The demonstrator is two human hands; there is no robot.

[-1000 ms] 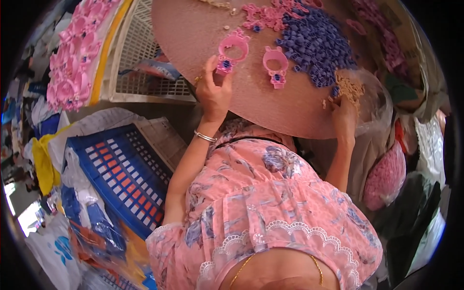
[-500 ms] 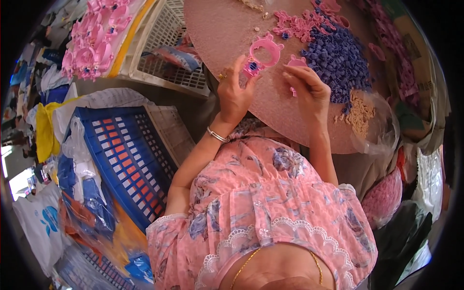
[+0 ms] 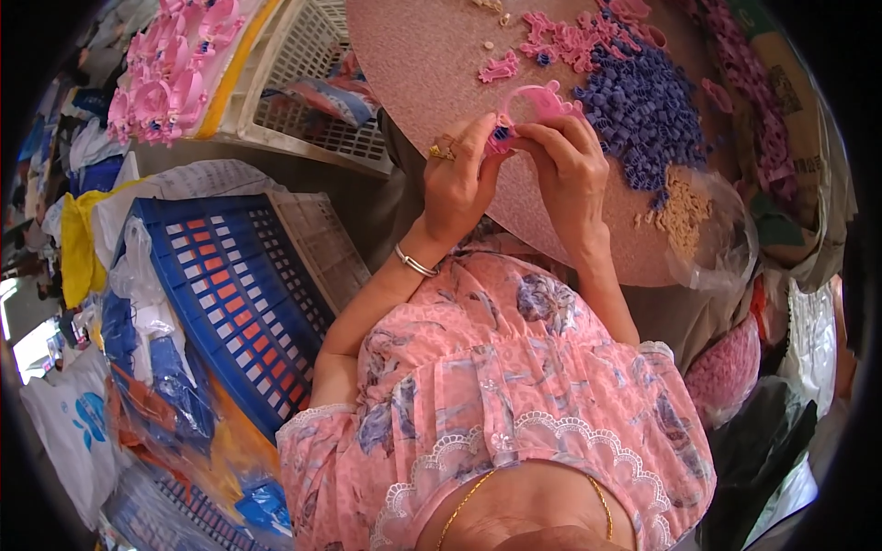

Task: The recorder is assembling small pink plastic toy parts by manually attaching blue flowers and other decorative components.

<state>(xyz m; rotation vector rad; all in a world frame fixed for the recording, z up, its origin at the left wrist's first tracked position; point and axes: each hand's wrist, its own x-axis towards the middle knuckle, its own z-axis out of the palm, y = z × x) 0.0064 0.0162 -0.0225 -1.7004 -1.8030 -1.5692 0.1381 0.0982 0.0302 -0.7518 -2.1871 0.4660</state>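
Observation:
My left hand [image 3: 464,179] and my right hand [image 3: 568,158] meet over the near edge of a round pink-brown tray [image 3: 423,55]. Together they pinch a pink plastic ring-shaped piece [image 3: 533,101], the left at its lower left side, the right at its lower right. Just right of my hands lies a heap of small purple plastic pieces [image 3: 643,106]. Loose pink pieces [image 3: 574,37] are scattered behind it, and a small pile of tan bits [image 3: 684,211] lies near the tray's right edge.
A white slatted crate [image 3: 312,119] stands left of the tray, with a bin of pink pieces [image 3: 165,73] beyond it. A blue crate [image 3: 230,294] sits at my left side among plastic bags. A bag of pink pieces [image 3: 730,372] lies at the right.
My right hand came left from the tray's edge to join the left hand. Both now hold the same pink ring piece, brought closer to the tray's near edge.

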